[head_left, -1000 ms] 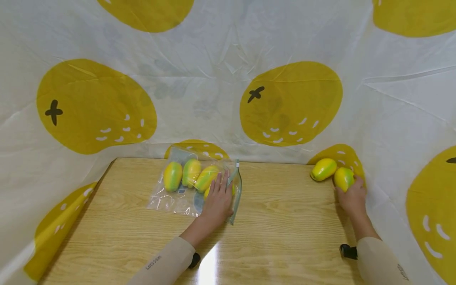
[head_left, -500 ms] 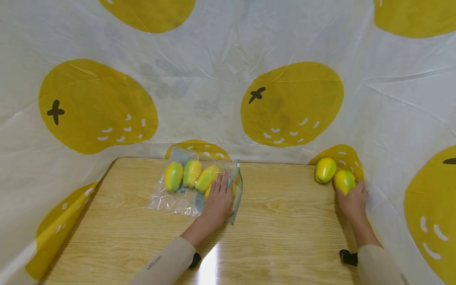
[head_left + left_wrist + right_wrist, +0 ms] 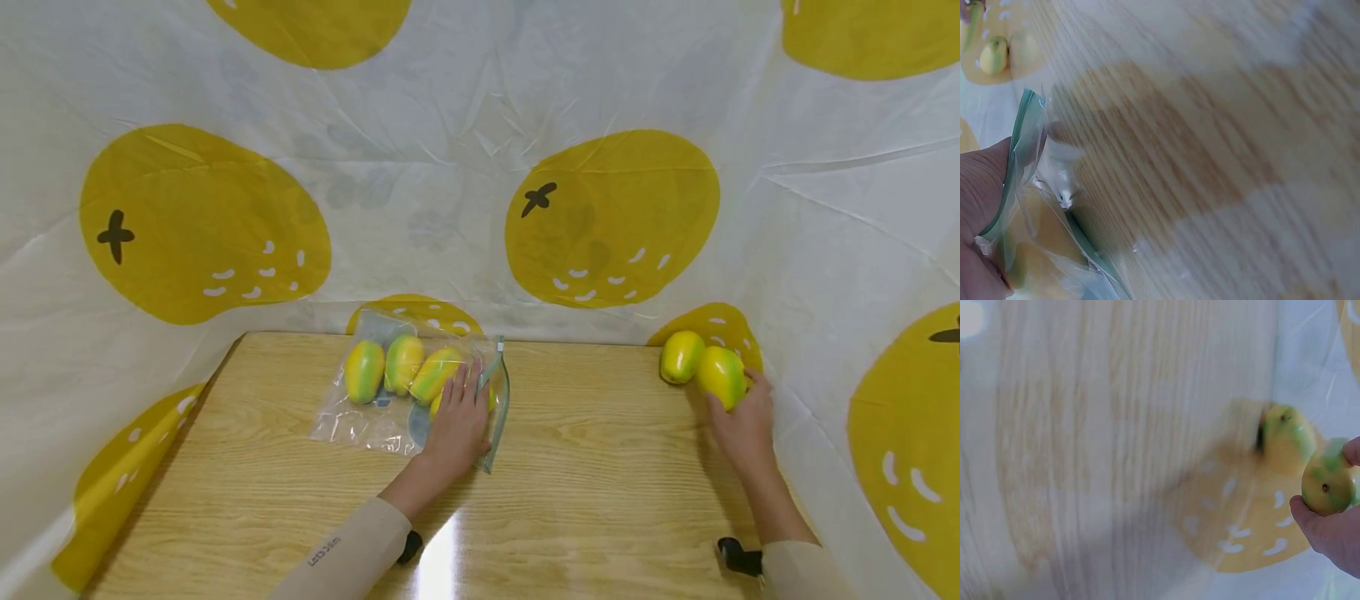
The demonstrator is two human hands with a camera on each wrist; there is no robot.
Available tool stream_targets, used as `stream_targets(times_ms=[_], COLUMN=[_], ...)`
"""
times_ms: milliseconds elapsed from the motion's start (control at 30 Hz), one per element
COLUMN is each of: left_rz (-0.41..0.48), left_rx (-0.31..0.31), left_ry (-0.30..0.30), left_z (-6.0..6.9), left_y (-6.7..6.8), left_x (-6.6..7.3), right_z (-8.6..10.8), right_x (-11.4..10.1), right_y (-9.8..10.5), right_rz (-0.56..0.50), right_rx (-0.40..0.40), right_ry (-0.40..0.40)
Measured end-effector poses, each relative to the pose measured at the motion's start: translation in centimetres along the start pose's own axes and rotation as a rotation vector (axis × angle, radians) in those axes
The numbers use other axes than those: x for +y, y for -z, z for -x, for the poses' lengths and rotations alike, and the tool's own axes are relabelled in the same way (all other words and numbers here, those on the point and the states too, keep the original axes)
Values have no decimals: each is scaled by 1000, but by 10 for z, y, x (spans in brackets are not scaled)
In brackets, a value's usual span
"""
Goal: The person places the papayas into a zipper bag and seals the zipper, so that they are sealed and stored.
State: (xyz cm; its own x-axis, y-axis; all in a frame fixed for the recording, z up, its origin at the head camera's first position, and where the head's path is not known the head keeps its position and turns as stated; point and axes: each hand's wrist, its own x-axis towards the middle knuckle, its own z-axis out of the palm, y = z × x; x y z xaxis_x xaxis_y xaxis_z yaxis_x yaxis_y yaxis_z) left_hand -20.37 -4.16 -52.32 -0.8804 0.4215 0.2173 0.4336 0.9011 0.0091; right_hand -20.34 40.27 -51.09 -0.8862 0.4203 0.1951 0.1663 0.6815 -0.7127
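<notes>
A clear zip bag [image 3: 360,427] with a green zip edge lies on the table, holding several yellow-green mangoes [image 3: 364,372]. My left hand [image 3: 456,421] is laid over its mouth, fingers spread on the film and thumb at the zip edge. In the left wrist view the bag's mouth gapes beside that hand [image 3: 982,194], with a mango [image 3: 1038,240] inside. At the far right corner, my right hand [image 3: 745,423] grips a loose mango [image 3: 722,379] between thumb and fingers. Against it, or very close, is another mango [image 3: 682,357]; the right wrist view shows this second mango [image 3: 1288,439] beside the gripped one.
A white cloth with yellow fruit prints [image 3: 611,218] hangs along the back and both sides of the wooden table [image 3: 585,450]. It meets the table close to the loose mangoes. Black straps [image 3: 738,557] show at the wrists.
The mango in my right hand has turned and shifted slightly left, towards its neighbour. The neighbouring mango has swung from lying slantwise to more upright. My left hand and the bag stay put.
</notes>
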Motion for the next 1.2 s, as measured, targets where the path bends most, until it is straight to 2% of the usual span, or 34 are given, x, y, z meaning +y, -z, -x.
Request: stream_targets(times_ms=[333, 533, 667, 867, 1200], left_rz=[-10, -24, -21, -25, -49], left_rx=[-5, -3, 1, 5, 6], left_ry=[-8, -10, -12, -9, -10], left_z=[1, 0, 0, 1, -1], left_y=[-2, 0, 0, 0, 2], left_x=[-2, -2, -1, -1, 0], right_z=[14, 16, 17, 18, 21], right_x=[-31, -49, -60, -76, -94], right_y=[7, 3, -5, -21, -61], right_rz=[-11, -41, -47, -70, -136], right_rx=[-63, -134, -198, -335, -556], right_ry=[133, 254, 320, 377, 445])
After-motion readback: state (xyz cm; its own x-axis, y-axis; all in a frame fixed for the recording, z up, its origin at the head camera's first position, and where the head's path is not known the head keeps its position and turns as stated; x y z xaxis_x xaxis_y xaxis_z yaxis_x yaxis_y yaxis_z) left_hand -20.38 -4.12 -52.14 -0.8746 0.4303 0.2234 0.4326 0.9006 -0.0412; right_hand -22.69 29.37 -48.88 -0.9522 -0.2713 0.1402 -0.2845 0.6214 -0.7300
